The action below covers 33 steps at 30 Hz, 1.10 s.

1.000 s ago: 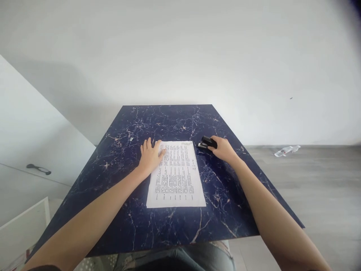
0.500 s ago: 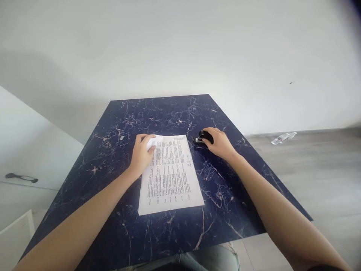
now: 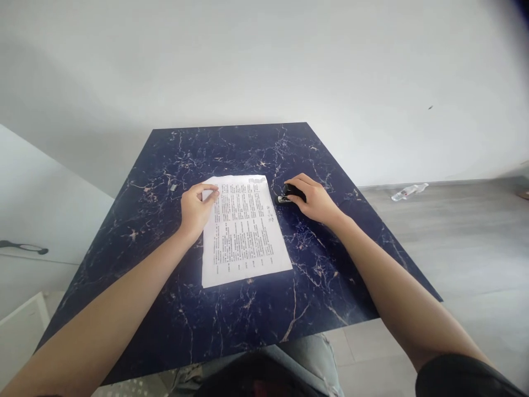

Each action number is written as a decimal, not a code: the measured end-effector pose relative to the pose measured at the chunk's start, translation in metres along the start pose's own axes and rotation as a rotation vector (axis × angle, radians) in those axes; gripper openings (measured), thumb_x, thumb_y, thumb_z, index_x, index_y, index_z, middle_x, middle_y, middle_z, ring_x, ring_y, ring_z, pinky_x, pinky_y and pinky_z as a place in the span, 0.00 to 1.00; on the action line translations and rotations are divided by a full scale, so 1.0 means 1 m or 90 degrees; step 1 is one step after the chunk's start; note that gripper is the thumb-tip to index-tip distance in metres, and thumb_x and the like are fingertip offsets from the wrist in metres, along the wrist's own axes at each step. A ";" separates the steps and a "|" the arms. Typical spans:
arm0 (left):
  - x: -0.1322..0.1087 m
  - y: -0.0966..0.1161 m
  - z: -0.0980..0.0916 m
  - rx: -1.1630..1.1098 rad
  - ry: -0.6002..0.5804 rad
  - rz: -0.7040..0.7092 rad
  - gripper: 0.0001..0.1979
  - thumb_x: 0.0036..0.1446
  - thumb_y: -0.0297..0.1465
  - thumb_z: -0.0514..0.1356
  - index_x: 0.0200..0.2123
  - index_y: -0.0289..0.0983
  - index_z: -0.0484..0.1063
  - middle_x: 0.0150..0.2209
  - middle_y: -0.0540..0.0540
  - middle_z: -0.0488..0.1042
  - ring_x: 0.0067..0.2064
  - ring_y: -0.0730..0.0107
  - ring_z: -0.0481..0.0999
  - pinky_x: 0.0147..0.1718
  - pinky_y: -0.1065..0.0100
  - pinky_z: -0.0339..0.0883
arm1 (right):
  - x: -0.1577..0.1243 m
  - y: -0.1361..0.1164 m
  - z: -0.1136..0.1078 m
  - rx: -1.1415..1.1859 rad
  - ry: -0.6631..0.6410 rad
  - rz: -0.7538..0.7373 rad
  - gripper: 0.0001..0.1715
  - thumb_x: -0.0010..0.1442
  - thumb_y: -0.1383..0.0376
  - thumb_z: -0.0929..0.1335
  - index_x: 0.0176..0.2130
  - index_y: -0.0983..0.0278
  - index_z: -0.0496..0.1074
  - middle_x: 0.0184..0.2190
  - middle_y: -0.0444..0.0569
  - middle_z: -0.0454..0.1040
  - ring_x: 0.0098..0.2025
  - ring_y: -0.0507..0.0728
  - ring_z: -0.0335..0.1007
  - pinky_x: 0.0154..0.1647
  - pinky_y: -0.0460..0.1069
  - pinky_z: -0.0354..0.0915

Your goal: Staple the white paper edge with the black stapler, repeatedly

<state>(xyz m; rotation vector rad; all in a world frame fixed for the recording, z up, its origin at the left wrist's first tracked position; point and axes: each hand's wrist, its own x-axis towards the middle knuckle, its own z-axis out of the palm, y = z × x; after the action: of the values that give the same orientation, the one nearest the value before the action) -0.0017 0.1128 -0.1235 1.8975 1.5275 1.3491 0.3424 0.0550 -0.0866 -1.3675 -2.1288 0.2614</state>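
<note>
Printed paper (image 3: 243, 237) lies on the dark blue marbled table (image 3: 330, 292), its lines of text running from top to bottom in my view. At its upper left edge, my left hand (image 3: 197, 207) pinches the paper between thumb and fingers. I cannot tell how many sheets there are. My right hand (image 3: 312, 198) is wrapped round a black stapler (image 3: 294, 191), just beyond the paper's right edge. The stapler's front end points left, towards the paper, and its rear is hidden by my palm.
A small grey piece (image 3: 173, 187), perhaps staples, lies on the table left of the paper. A clear plastic bottle (image 3: 409, 191) lies on the floor by the wall. The white wall (image 3: 231, 60) stands behind the table. A cabinet with a dark handle (image 3: 25, 247) is at the left.
The stapler in my right hand is a little closer to the paper's right edge. My left hand still holds the paper at the left edge. The whole view has shifted slightly.
</note>
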 end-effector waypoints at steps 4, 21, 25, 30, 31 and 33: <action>0.000 0.001 0.000 -0.024 0.034 -0.006 0.05 0.55 0.31 0.69 0.37 0.42 0.83 0.21 0.55 0.55 0.23 0.74 0.51 0.29 0.66 0.53 | 0.000 -0.009 -0.001 0.014 -0.036 -0.002 0.24 0.68 0.64 0.65 0.61 0.56 0.71 0.54 0.54 0.73 0.54 0.66 0.72 0.58 0.64 0.70; 0.002 -0.004 0.000 -0.052 0.093 -0.030 0.06 0.56 0.33 0.68 0.39 0.43 0.83 0.23 0.54 0.56 0.26 0.73 0.55 0.32 0.66 0.57 | 0.000 -0.012 -0.001 0.014 -0.055 -0.025 0.22 0.69 0.63 0.64 0.60 0.56 0.70 0.51 0.54 0.75 0.53 0.65 0.72 0.56 0.62 0.70; 0.003 -0.008 0.002 -0.093 0.106 -0.042 0.07 0.57 0.34 0.68 0.40 0.43 0.83 0.25 0.53 0.61 0.26 0.74 0.56 0.31 0.67 0.57 | 0.000 -0.012 -0.001 0.020 -0.045 -0.031 0.21 0.70 0.63 0.64 0.60 0.56 0.70 0.51 0.54 0.75 0.53 0.65 0.73 0.57 0.62 0.70; 0.005 -0.011 0.002 -0.118 0.089 -0.056 0.09 0.58 0.36 0.67 0.42 0.42 0.82 0.30 0.51 0.71 0.25 0.75 0.56 0.27 0.69 0.55 | 0.000 -0.012 -0.002 0.020 -0.052 -0.032 0.22 0.69 0.63 0.64 0.60 0.55 0.70 0.51 0.54 0.75 0.53 0.66 0.73 0.56 0.63 0.71; 0.005 -0.010 0.002 -0.120 0.087 -0.054 0.09 0.58 0.36 0.67 0.42 0.42 0.82 0.32 0.50 0.73 0.25 0.75 0.57 0.27 0.69 0.55 | 0.001 -0.012 -0.002 0.018 -0.052 -0.031 0.22 0.69 0.63 0.64 0.61 0.55 0.70 0.51 0.54 0.75 0.52 0.66 0.73 0.55 0.64 0.71; 0.005 -0.009 0.002 -0.119 0.084 -0.055 0.09 0.58 0.36 0.67 0.42 0.42 0.82 0.32 0.50 0.74 0.25 0.76 0.57 0.26 0.69 0.55 | 0.000 -0.012 -0.002 0.017 -0.052 -0.032 0.22 0.69 0.63 0.65 0.61 0.55 0.70 0.51 0.54 0.75 0.52 0.66 0.73 0.55 0.63 0.71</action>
<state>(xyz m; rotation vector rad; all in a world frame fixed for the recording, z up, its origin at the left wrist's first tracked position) -0.0054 0.1208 -0.1292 1.6398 1.4679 1.5458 0.3344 0.0496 -0.0794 -1.3071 -2.2149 0.3284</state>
